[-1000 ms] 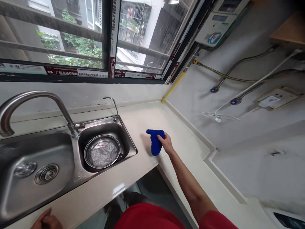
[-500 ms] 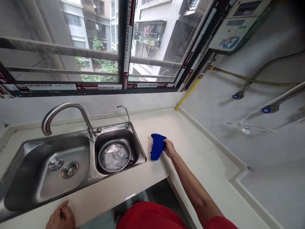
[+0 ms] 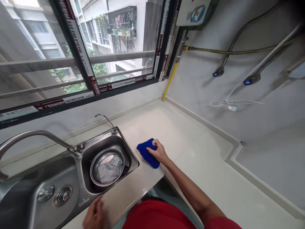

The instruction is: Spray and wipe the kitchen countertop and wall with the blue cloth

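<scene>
A blue cloth (image 3: 148,154) lies bunched on the pale countertop, just right of the sink's small basin. My right hand (image 3: 161,153) is closed on its right side, the thumb lying across the top of the fabric and the other fingers curled. Down at the front edge of the counter, below the sink, my left hand (image 3: 93,215) rests with its fingers curled in; I see nothing in it. Inside the small basin (image 3: 86,178) sits a round metal strainer basket (image 3: 107,167), with a crumpled, shiny grey item (image 3: 108,171) in it that I cannot name.
The large sink basin (image 3: 45,211) lies left, under a curved faucet (image 3: 40,133). A thin tap (image 3: 106,119) rises behind the small basin. A yellow pipe (image 3: 169,82) meets the counter's back corner. Hoses and blue-handled valves (image 3: 248,81) are on the right wall, with a white cable (image 3: 232,107).
My view has turned to the right. The blue cloth has gone from hanging folded beside my right hand to lying flatter beneath it. My left hand stays at the counter edge.
</scene>
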{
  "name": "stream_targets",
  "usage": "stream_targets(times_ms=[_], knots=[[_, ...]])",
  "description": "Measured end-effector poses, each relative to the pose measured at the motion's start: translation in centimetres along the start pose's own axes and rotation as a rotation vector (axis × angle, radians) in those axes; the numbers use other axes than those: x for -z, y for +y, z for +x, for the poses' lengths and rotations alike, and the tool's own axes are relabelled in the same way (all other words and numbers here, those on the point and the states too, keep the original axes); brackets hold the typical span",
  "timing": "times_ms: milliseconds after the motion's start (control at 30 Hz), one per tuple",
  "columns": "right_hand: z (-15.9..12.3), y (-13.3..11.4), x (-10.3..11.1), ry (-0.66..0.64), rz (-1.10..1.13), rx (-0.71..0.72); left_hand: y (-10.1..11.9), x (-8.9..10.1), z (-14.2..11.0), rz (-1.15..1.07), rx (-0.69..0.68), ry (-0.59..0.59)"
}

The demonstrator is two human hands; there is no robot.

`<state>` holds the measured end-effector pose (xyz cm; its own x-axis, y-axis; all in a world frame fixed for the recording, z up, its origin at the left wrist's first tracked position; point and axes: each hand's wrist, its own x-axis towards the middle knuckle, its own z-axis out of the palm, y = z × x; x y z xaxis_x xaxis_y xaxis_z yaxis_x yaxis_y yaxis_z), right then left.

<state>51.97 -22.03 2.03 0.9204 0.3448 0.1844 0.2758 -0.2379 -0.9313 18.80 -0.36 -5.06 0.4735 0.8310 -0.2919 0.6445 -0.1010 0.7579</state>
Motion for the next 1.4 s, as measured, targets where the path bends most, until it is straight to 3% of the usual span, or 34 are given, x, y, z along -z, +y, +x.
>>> stream_targets(times_ms=[67, 133, 233, 333, 433, 600, 733, 833, 900, 967, 1067, 1167, 1233, 1300, 1400], knots=[[-1.3, -0.2, -0.4, -0.028, 0.069, -0.016, 4.4, -4.5, 0.1, -0.221, -0.093, -0.312], [-2.8, -0.1, -0.7, -0.07, 0.164, -0.037, 8.1, -8.7, 0.1, -0.384, -0.137, -0.531], [-4.5, 0.5, -0.4, -0.121, 0.268, -0.081, 12.1, -13.4, 0.0, -0.486, -0.108, -0.719], [-5.3, 2.0, 1.5, -0.103, 0.312, -0.135, 15.1, -16.2, 0.1, -0.398, -0.118, -0.761], [-4.9, 3.9, 4.8, 0.019, 0.337, -0.181, 18.4, -18.4, 0.6, -0.249, -0.27, -0.735], [-1.8, 5.4, 12.1, 0.289, 0.329, -0.17, 25.8, -23.8, 0.6, -0.168, -0.519, -0.72], [-0.1, 5.9, 18.3, 0.544, 0.182, -0.055, 30.4, -28.5, -1.6, -0.189, -0.704, -0.758], [-1.8, 7.9, 22.4, 0.648, -0.089, -0.112, 29.8, -30.8, -2.9, -0.147, -0.858, -0.902], [-5.0, 9.8, 24.4, 0.678, -0.226, -0.204, 27.2, -31.3, -2.4, -0.034, -1.021, -0.95], [-9.6, 11.5, 25.4, 0.735, -0.316, -0.288, 23.8, -31.0, -0.5, 0.128, -1.158, -0.874], [-16.7, 12.9, 24.7, 0.837, -0.473, -0.42, 19.3, -29.9, 3.3, 0.338, -1.253, -0.678], [-20.4, 13.2, 22.3, 0.835, -0.599, -0.476, 17.4, -28.6, 5.5, 0.446, -1.308, -0.563], [-20.0, 13.0, 20.6, 0.79, -0.66, -0.464, 17.3, -28.2, 5.6, 0.453, -1.344, -0.531], [-17.5, 12.7, 19.3, 0.697, -0.739, -0.421, 17.6, -28.1, 5.2, 0.447, -1.347, -0.515], [-12.2, 12.1, 18.5, 0.384, -0.959, -0.361, 17.8, -28.2, 4.8, 0.437, -1.35, -0.509]])
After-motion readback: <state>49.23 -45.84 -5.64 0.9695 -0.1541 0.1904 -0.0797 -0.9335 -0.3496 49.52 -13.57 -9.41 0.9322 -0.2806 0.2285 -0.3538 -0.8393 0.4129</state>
